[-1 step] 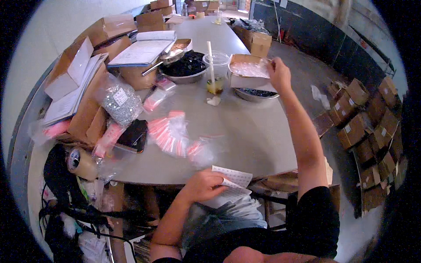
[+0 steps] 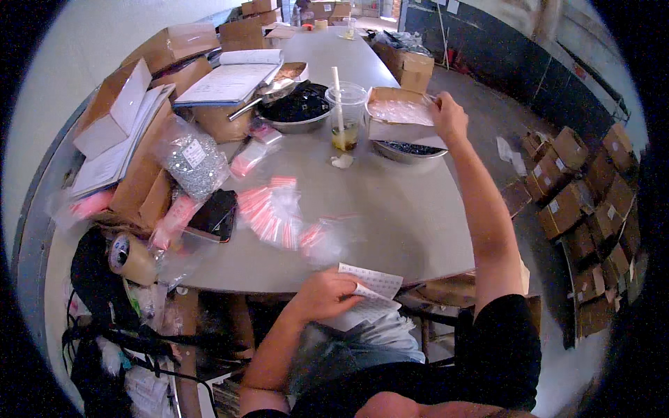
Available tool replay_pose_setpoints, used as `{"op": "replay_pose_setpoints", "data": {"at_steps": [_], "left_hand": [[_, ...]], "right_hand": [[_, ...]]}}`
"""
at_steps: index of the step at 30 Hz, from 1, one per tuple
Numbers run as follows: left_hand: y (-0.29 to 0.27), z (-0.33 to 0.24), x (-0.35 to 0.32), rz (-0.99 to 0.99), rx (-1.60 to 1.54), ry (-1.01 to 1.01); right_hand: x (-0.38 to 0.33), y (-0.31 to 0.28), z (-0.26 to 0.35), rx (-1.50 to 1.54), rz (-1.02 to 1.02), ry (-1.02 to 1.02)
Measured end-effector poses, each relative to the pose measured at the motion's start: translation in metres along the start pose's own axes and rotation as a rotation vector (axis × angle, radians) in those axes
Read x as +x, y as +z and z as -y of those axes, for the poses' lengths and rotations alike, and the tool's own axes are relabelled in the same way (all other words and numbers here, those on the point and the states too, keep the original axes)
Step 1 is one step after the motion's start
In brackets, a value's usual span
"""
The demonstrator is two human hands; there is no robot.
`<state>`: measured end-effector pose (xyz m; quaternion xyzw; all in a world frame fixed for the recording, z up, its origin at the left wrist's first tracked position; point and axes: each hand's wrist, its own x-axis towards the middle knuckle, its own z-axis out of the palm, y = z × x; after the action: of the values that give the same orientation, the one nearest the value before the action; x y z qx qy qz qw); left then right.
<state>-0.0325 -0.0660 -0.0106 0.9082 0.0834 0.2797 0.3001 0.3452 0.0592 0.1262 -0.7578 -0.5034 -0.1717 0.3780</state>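
My left hand is closed on a folded white sheet of small printed labels, held over my lap just off the table's near edge. My right arm reaches out to the far right, and my right hand is at the right rim of an open cardboard box. Small clear plastic bags fill this box. The right fingers are pinched together; whatever is between them is too small to make out. Under the box stands a metal bowl of dark small parts.
Fanned red-striped zip bags and more clear bags lie mid-table. A drink cup with a straw, a bowl of black parts, a bag of metal pieces, a phone and a tape roll stand around.
The view has shifted very slightly. My right hand stays at the box's right rim, its fingers a little changed; the left hand keeps its hold on the label sheet.
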Motion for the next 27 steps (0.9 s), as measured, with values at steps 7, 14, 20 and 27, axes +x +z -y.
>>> {"op": "replay_pose_setpoints", "data": {"at_steps": [7, 14, 20, 27], "left_hand": [[0.007, 0.004, -0.006, -0.012, -0.174, -0.023], [0.004, -0.002, -0.007, -0.080, -0.247, 0.167], [-0.001, -0.017, -0.005, -0.051, -0.285, 0.183], [-0.011, -0.022, -0.007, -0.056, -0.147, 0.122]], "right_hand": [[-0.096, 0.019, 0.052, 0.154, 0.373, -0.642], [-0.214, 0.004, 0.109, 0.105, 0.844, -1.157], [-0.220, 0.050, 0.151, 0.054, 0.865, -0.969], [-0.209, 0.106, 0.226, 0.037, 0.809, -0.690]]}}
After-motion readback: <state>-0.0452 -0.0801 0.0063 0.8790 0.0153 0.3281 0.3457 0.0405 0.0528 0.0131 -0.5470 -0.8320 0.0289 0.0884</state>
